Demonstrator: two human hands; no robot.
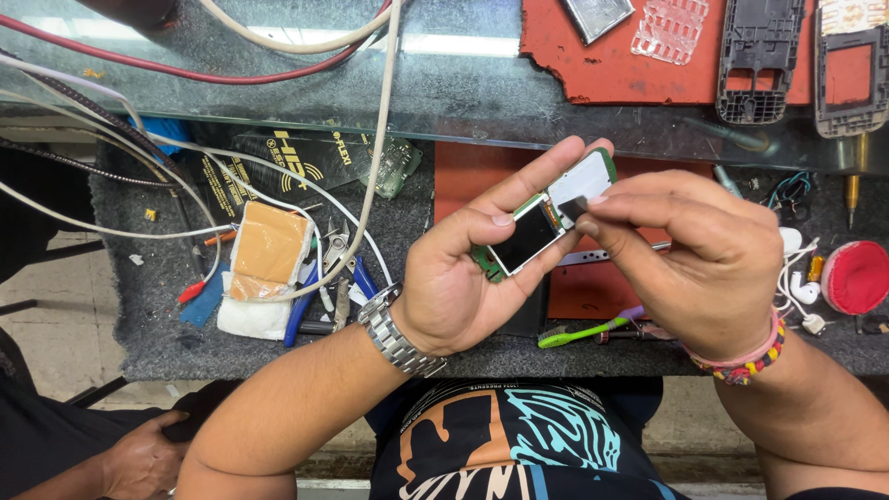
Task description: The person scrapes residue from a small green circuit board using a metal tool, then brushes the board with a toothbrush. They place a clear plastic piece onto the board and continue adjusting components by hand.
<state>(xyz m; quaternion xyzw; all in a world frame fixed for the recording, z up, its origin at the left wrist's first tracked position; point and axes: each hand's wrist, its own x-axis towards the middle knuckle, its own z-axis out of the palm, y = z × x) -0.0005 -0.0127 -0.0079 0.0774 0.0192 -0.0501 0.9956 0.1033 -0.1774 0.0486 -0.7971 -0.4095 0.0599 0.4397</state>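
I am looking down at my own two hands working over a grey, felt-covered tabletop [148, 333]. My left hand [463, 278], with a metal wristwatch [394, 331] on the wrist, is cradling a small green circuit board [546, 218] that carries a dark square screen and a white panel above it; my thumb is pressing along its near edge and my fingers [546, 171] are curling round the far side, so this hand is closed firmly around the board. My right hand [704, 264], wearing beaded bracelets [745, 363], is meeting it from the right, with thumb and forefinger pinched tight on a tiny dark piece [574, 207] that is touching the board just between the screen and the white panel. The board is being held up above the tabletop, roughly at the centre of the view, over a red mat [583, 292]. Below my hands a green toothbrush [579, 331] is lying on the tabletop. To the left a pad wrapped in tan tape [269, 245] is resting on a white cloth, just beside blue-handled pliers [301, 310], with white and red cables [278, 42] looping over them. At the far right white earbuds [804, 289] are lying near a round red lid [857, 276]. On the glass shelf above, dark phone frames [761, 57] are lying on another red mat. In the bottom left corner, another person's hand [139, 458] is resting well apart from mine.
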